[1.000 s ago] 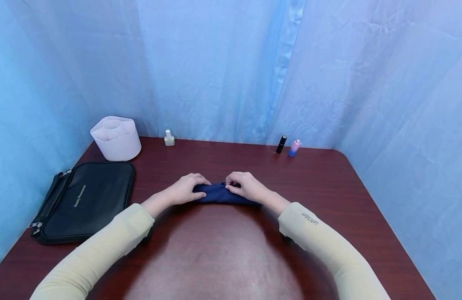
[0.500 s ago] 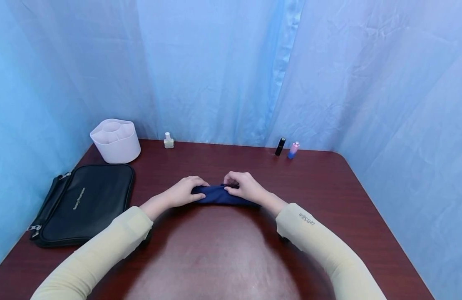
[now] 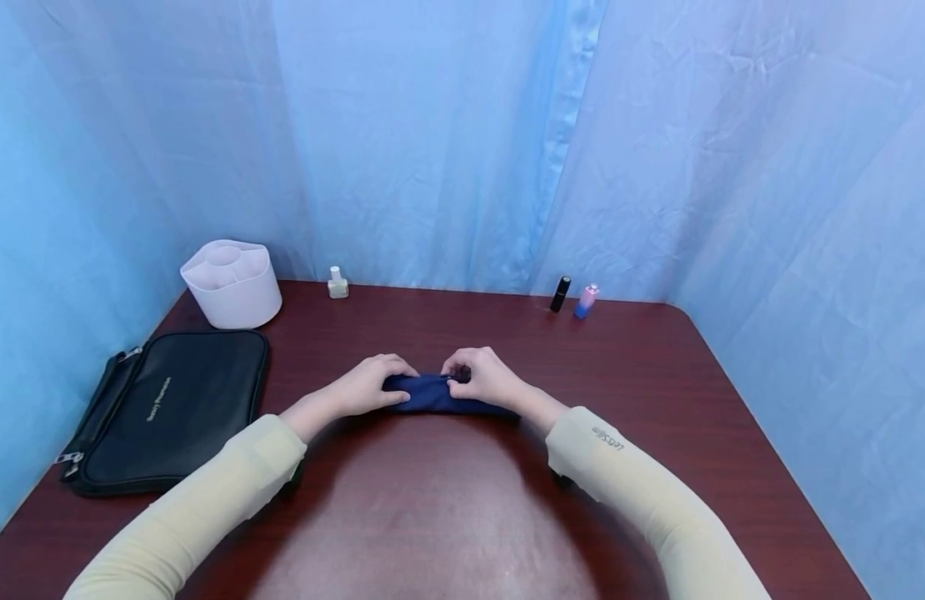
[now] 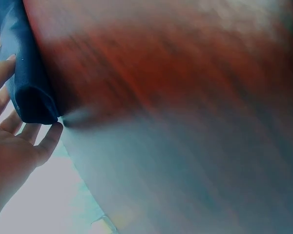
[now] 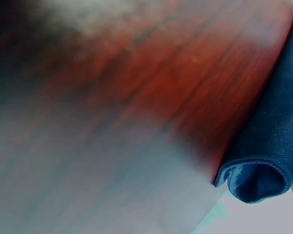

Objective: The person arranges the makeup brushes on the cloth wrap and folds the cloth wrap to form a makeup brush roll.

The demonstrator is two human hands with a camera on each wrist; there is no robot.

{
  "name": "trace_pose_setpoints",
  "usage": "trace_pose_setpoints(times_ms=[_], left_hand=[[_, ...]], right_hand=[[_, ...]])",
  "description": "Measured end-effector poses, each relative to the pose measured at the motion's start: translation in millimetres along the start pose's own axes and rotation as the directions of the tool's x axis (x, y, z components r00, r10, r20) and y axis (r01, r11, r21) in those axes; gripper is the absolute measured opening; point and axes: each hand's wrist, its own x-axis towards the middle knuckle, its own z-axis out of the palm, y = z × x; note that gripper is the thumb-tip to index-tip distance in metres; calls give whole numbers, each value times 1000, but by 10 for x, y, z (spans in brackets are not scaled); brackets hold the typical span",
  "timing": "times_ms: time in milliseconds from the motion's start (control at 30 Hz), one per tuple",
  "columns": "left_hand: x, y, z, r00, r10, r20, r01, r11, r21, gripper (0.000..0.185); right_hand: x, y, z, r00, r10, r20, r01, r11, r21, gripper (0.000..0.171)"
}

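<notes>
A long navy blue fabric roll (image 3: 430, 393) lies across the middle of the table. My left hand (image 3: 367, 385) holds its left part, thumb on the near side and fingers over the far side. In the left wrist view, fingers of the left hand (image 4: 14, 148) curl near the roll's (image 4: 27, 63) hollow end. My right hand (image 3: 487, 379) pinches the upper edge near the middle with thumb and fingertips, where a small dark strip shows. The right wrist view shows the roll's (image 5: 271, 131) other end, an open folded tube; the right fingers are out of that view.
A black zipped case (image 3: 179, 408) with a handle lies at left. Behind it stands a white divided holder (image 3: 241, 292). Along the back edge are a small white-capped nail polish bottle (image 3: 338, 285), a black tube (image 3: 560, 295) and a pink-and-blue bottle (image 3: 586, 302). Blue curtains (image 3: 432, 150) surround the table.
My right hand has shifted slightly left and toward me along the roll's upper edge, its fingers still pinching. The left hand stays nearly in place. The head view has tilted slightly.
</notes>
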Motion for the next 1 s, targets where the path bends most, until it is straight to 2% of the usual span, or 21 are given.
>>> trace_pose_setpoints(times_ms=[633, 733, 833, 1000], left_hand=[[-47, -23, -19, 1000, -12, -9, 11, 1000, -21, 32], [-38, -12, -66, 1000, -14, -15, 13, 1000, -25, 35], [-47, -5, -157, 999, -20, -41, 19, 1000, -23, 39], [-151, 73, -398, 988, -56, -141, 53, 998, -28, 41]], right_hand=[[27, 18, 9, 997, -53, 47, 52, 999, 11, 10], [0, 24, -92, 997, -52, 63, 49, 998, 37, 15], [-35, 18, -281, 997, -59, 45, 57, 997, 47, 20], [-165, -12, -712, 999, -32, -19, 32, 999, -21, 23]])
